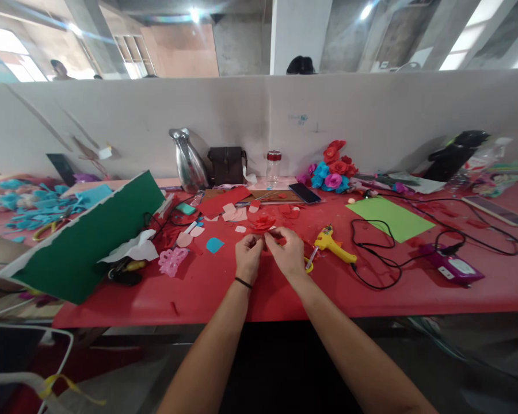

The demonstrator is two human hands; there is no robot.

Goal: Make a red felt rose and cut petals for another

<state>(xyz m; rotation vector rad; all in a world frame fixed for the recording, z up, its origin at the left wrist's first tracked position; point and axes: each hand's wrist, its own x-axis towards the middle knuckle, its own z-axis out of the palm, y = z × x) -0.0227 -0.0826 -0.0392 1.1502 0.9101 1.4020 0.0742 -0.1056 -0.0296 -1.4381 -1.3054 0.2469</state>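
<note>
A red paper flower [263,223] is held up over the red table, its petals spread just beyond my fingertips. My left hand [248,253] pinches its base from the left, with a dark band round the wrist. From the right, my right hand [286,250] closes thumb and fingers on the same base, and the two hands nearly touch. To the right of my right hand lies a yellow glue gun [334,244], with the yellow handle of a tool [309,265] beside its tip. Cut petals, pink ones [234,213] and a blue one [214,245], lie to the left.
A green board [99,236] leans at the left. Along the partition stand a metal jug [189,161], a dark bag [227,164], a glass jar [273,168] and a paper flower bunch [334,169]. Black cables run right to a purple power strip [455,267] near green paper [391,217].
</note>
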